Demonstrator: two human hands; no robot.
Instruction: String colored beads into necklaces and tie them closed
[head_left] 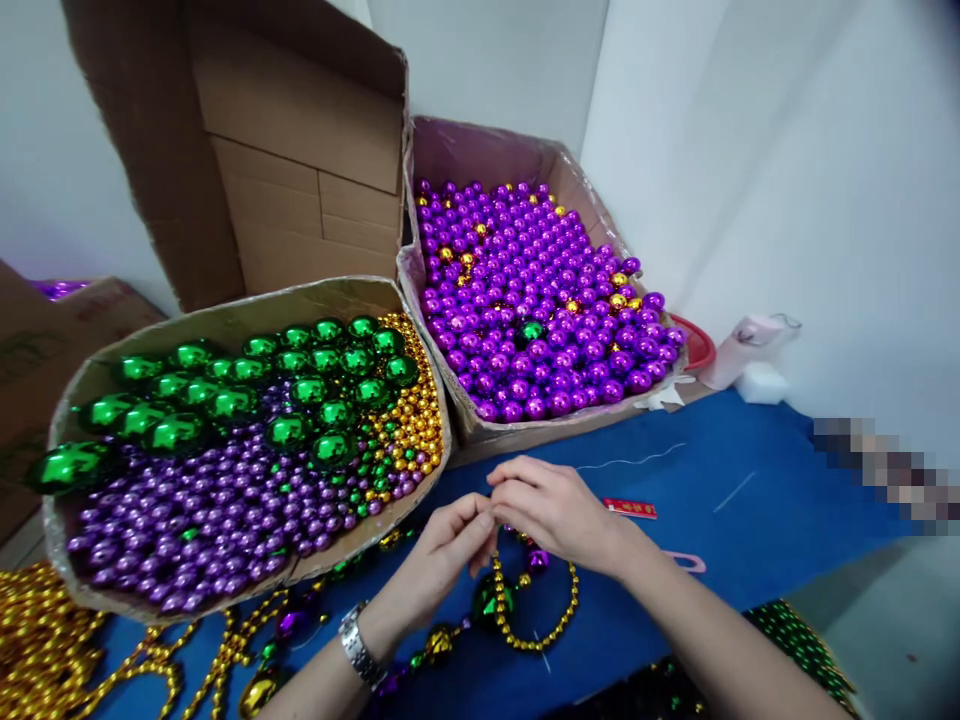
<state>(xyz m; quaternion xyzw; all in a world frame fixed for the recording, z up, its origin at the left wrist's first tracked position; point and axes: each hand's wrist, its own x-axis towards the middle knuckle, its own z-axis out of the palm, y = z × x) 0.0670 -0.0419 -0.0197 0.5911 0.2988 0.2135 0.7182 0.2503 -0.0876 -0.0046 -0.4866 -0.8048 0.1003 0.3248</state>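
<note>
My left hand (455, 538), with a silver watch (358, 645) on its wrist, is closed, thumb and fingers pinched together. My right hand (551, 508) meets it fingertip to fingertip, also pinched. A gold bead strand (536, 645) hangs in a loop below both hands; its ends run up behind the fingers, where the exact grip is hidden. Under the loop, a strung garland lies on the blue tabletop, with a large green ball (491, 600), a gold ball (439, 645) and a purple ball (538, 560).
A cardboard box (442, 440) at left holds green, purple and gold beads. Behind it, another box (600, 225) is full of purple balls. Gold bead strands (45, 650) pile up at lower left. A red-labelled strip (630, 509) and pink scissors handle (688, 562) lie on the blue tabletop (757, 470).
</note>
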